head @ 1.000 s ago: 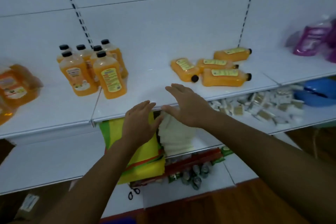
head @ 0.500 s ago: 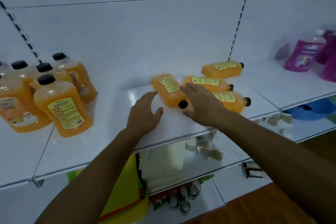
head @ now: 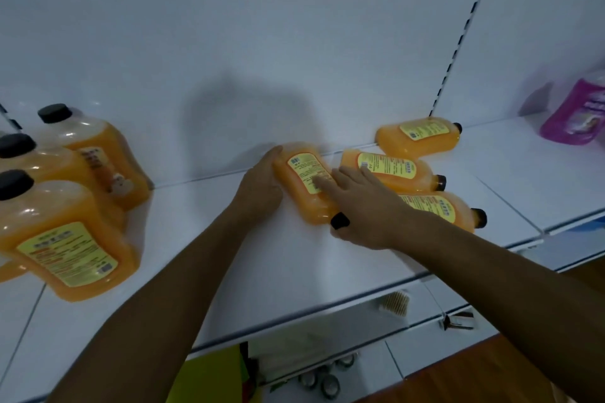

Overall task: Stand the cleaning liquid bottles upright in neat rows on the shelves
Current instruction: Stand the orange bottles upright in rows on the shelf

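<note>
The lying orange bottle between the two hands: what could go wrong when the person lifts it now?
1. The lying orange bottle is only flanked by open hands, left hand and right hand; it might slip.
2. The neighbouring lying bottles sit close by and could be knocked, maybe rolling toward the shelf edge.

A broad bare stretch of the white shelf (head: 203, 239) is left open between the upright orange bottles (head: 65, 239) at the left and the fallen orange bottles (head: 389, 168) at the right, and passage is allowed there from the front edge to the back wall (head: 229, 59). To the right, the way is blocked by the lying bottles, which are packed close, one near the back wall. Farther right, bare shelf is seen before a purple pouch (head: 576, 114).
</note>
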